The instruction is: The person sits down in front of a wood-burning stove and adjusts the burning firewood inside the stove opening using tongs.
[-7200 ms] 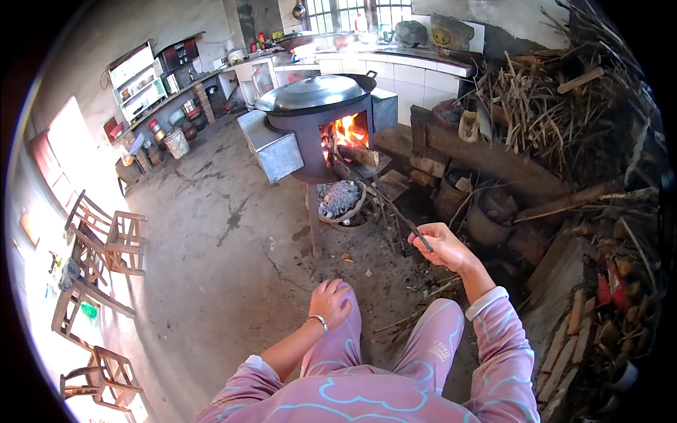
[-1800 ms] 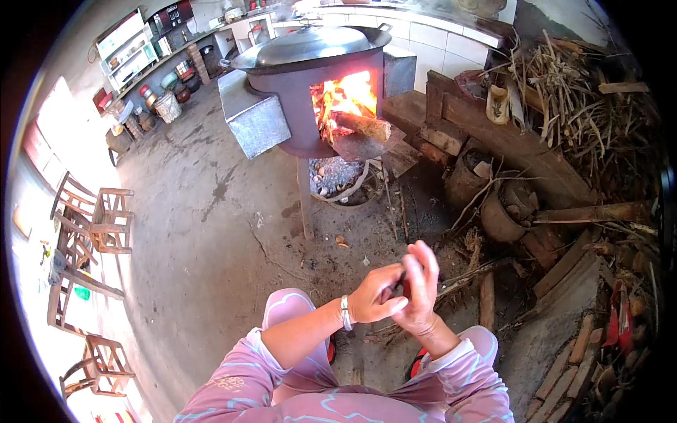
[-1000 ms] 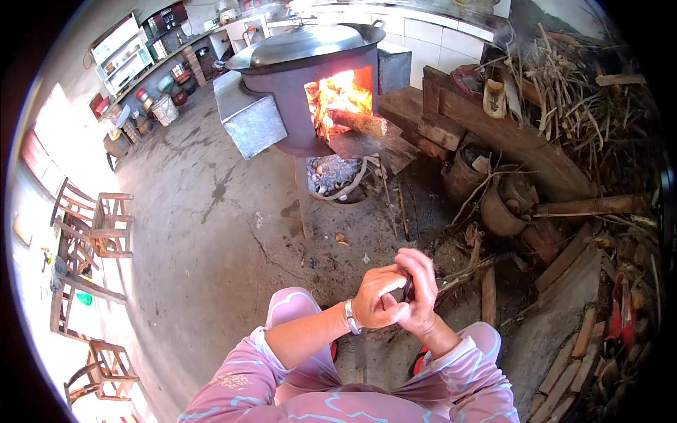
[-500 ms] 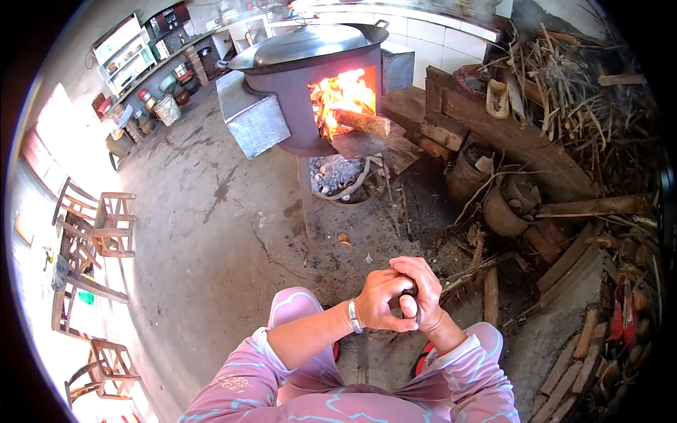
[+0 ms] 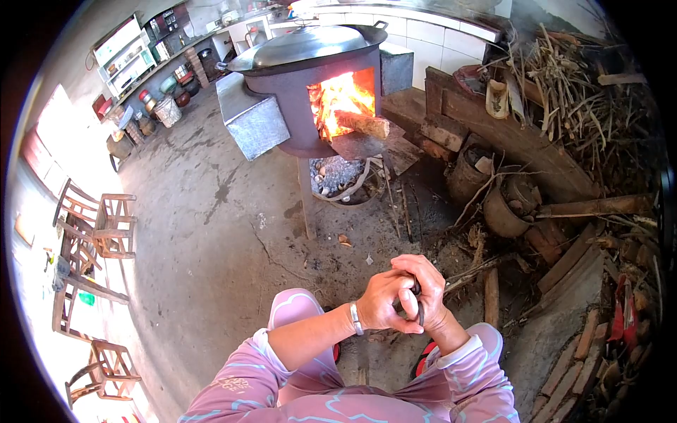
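Observation:
My left hand (image 5: 383,303), with a silver bracelet (image 5: 356,319) at its wrist, is closed in front of my knees. My right hand (image 5: 427,287) presses against it from the right, its fingers folded over the top. Between the two hands shows a dark, narrow, curved piece (image 5: 421,314), like a rod or handle; most of it is hidden by my fingers. Beyond the hands stands a round metal stove (image 5: 278,99) with a large lidded wok (image 5: 310,46) on top. Flames burn in its opening, and a log (image 5: 363,123) sticks out of it.
Ash lies in a basin (image 5: 342,187) under the stove. Old pots (image 5: 504,211), a heap of twigs (image 5: 571,92) and split firewood (image 5: 578,352) fill the right side. Wooden chairs (image 5: 113,225) line the left, and shelves (image 5: 127,60) stand at the back left.
My clasped hands have shifted very slightly and the fingers have turned a little around the dark piece. The flames flicker; the log has not visibly moved.

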### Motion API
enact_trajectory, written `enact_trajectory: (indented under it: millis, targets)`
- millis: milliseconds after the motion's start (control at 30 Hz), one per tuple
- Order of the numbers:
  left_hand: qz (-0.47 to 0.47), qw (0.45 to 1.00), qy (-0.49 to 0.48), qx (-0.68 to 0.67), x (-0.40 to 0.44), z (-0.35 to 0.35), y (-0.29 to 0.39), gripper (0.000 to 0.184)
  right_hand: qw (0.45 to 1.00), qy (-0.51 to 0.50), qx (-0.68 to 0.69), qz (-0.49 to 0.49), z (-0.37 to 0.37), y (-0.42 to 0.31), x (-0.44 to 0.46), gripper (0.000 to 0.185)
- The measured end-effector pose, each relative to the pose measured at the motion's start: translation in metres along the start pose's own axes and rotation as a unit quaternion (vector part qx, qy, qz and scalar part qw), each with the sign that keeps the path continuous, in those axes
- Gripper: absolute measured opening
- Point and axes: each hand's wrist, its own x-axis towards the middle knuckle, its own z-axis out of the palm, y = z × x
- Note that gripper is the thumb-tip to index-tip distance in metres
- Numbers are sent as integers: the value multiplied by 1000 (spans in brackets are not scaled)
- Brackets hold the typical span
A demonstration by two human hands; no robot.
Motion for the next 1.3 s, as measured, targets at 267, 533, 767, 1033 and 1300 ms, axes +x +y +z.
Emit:
enact_trajectory:
  millis: [267,533,767,1033,1300]
  targets:
    - [67,997,-4,42,11,2,6,61,999,42,2,21,-2,-2,-2,44]
    - [11,999,9,44,8,-2,-11,51,996,43,6,80,3,3,-5,58]
    - [-66,995,-68,6,13,-14,-12,44,993,26,-42,109,9,6,-10,51]
    - [-150,987,-38,-42,9,-15,-8,37,986,39,-107,122,16,1,-7,52]
    - [-171,984,47,4,9,-7,-9,59,977,69,-98,177,20,5,-6,64]
